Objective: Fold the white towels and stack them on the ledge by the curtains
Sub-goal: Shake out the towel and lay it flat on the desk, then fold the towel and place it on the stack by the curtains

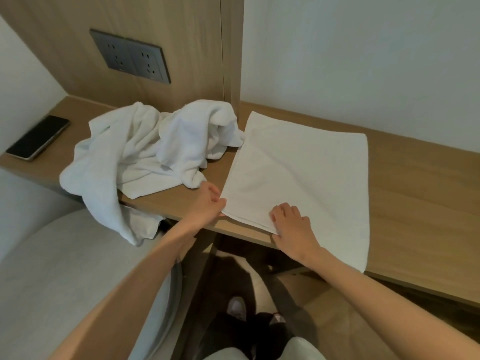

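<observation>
white towel, flat, lies on the wooden ledge at 3 o'clock of the crumpled towels. left hand pinches its 8 o'clock corner. right hand grips the 6 o'clock hem, fingers curled on top, thumb at the edge.

likely faults:
- uneven lift by the two hands: layers shear, hems misalign.
- 5 o'clock portion overhangs the ledge front: its weight may drag the cloth off.
- crumpled towels hang over the ledge at 7 o'clock: a brush from the left forearm may tip them to the floor.
</observation>
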`<action>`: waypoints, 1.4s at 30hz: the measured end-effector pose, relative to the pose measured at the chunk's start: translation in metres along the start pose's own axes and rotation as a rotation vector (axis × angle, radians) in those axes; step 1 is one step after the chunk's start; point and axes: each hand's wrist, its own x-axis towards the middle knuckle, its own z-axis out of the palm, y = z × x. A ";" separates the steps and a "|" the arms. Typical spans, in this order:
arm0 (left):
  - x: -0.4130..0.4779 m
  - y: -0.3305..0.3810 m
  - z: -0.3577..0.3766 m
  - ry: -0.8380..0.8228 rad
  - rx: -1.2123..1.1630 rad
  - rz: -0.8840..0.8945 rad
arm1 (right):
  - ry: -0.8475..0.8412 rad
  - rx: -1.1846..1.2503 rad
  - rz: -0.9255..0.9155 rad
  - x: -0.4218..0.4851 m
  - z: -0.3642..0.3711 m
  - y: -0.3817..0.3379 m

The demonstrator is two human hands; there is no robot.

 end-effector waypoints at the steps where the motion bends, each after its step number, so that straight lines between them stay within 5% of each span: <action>1: -0.001 -0.002 0.001 0.021 0.146 0.097 | -0.021 -0.013 -0.005 -0.005 -0.002 0.009; 5: -0.004 -0.021 0.010 0.030 0.642 0.358 | -0.099 -0.065 -0.025 -0.035 -0.008 0.046; 11: -0.009 -0.035 0.019 -0.162 1.034 0.610 | -0.064 -0.038 0.121 -0.097 -0.010 0.093; 20: -0.015 -0.033 0.013 -0.211 0.912 0.688 | 0.065 0.064 0.284 -0.130 -0.006 0.113; 28: -0.018 -0.022 0.010 -0.152 0.999 0.640 | 0.540 0.203 0.488 -0.127 -0.027 0.109; 36: -0.001 0.030 0.005 0.162 0.616 0.728 | 0.643 1.053 0.666 -0.096 -0.077 0.120; 42: 0.013 0.131 -0.013 0.405 0.394 0.782 | 0.947 1.253 0.698 -0.063 -0.184 0.117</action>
